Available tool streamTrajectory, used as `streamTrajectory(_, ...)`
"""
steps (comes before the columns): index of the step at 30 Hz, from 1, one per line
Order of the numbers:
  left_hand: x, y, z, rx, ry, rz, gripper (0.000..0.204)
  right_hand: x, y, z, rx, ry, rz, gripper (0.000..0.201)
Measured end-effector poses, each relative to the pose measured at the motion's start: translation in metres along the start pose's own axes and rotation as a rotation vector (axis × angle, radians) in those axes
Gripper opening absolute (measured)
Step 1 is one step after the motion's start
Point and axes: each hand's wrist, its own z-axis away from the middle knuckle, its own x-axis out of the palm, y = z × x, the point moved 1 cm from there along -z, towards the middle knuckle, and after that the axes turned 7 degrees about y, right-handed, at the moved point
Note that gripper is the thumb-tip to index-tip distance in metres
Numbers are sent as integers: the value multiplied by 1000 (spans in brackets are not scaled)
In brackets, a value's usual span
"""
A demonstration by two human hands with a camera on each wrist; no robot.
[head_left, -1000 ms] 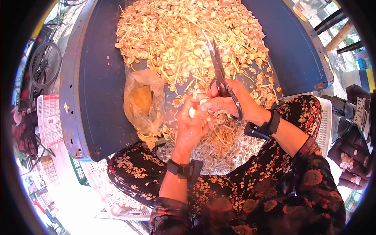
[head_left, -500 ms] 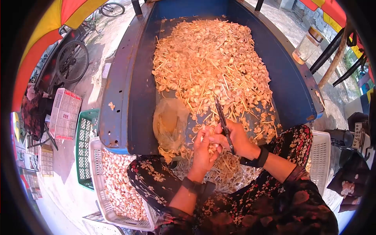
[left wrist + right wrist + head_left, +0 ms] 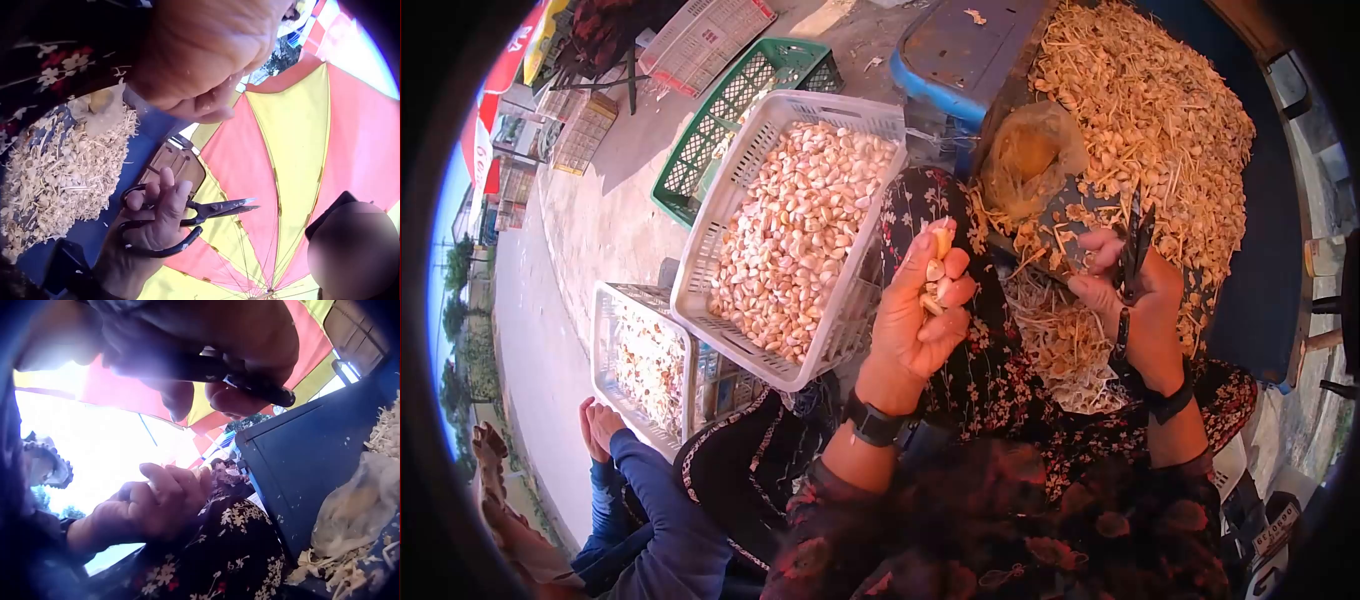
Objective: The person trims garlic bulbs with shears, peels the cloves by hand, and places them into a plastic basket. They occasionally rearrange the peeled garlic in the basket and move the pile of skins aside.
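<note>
In the head view my left hand (image 3: 915, 325) curls its fingers round a few pale garlic cloves (image 3: 941, 268), raised above my thigh. It is just right of a white crate (image 3: 845, 104) of loose cloves. My right hand (image 3: 1152, 315) holds black-handled scissors (image 3: 1138, 245) near the blue truck bed. The left wrist view shows the scissor blades (image 3: 228, 206) slightly apart and the handles looped round the fingers. Below the right hand, stalks and peelings (image 3: 1065, 345) lie in my lap. Garlic with dry stems (image 3: 1145, 110) is heaped in the bed.
A clear plastic bag (image 3: 1025, 165) sits at the bed's near corner. A green crate (image 3: 675, 185) stands beyond the white one. Another white crate (image 3: 603, 350) holds peelings, beside another person's hands (image 3: 602, 428). An umbrella (image 3: 294, 125) spreads overhead.
The head view has swung left toward the crates. My hands, earlier together over the lap, have parted; the left has moved toward the crate with cloves, while the right keeps the scissors.
</note>
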Motion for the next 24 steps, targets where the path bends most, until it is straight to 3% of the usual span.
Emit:
streamTrajectory(4, -21, 76, 8, 494, 283, -362, 23, -22, 6, 16, 33, -88, 168, 26)
streamTrajectory(5, -38, 97, -1, 662, 387, -502, 24, -29, 11, 21, 39, -109, 213, 25)
streamTrajectory(7, -87, 144, -19, 801, 607, -797, 37, -37, 22, 34, 182, -69, 158, 24)
streamTrajectory(10, -159, 190, -46, 1120, 839, -1859, 60, -45, 41, 50, 258, -26, 148, 24)
streamTrajectory(13, -180, 186, -50, 871, 1060, -2094, 83, -44, 45, 63, 421, 6, 162, 23)
streamTrajectory(15, -179, 181, -58, 750, 1043, -2485, 95, -44, 56, 73, 471, 2, 185, 23)
streamTrajectory(17, -179, 182, -70, 679, 1077, -2557, 90, -40, 61, 80, 540, 37, 193, 23)
streamTrajectory(18, -184, 190, -80, 759, 1015, -2575, 83, -38, 63, 83, 594, 46, 188, 23)
streamTrajectory(22, -174, 224, -140, 586, 994, -2547, 82, -28, 56, 73, 699, 37, 295, 21)
streamTrajectory(23, -220, 255, -168, 826, 763, -2626, 73, -27, 53, 71, 737, 29, 343, 21)
streamTrajectory(24, -212, 264, -184, 719, 734, -2656, 69, -29, 51, 75, 718, 45, 399, 23)
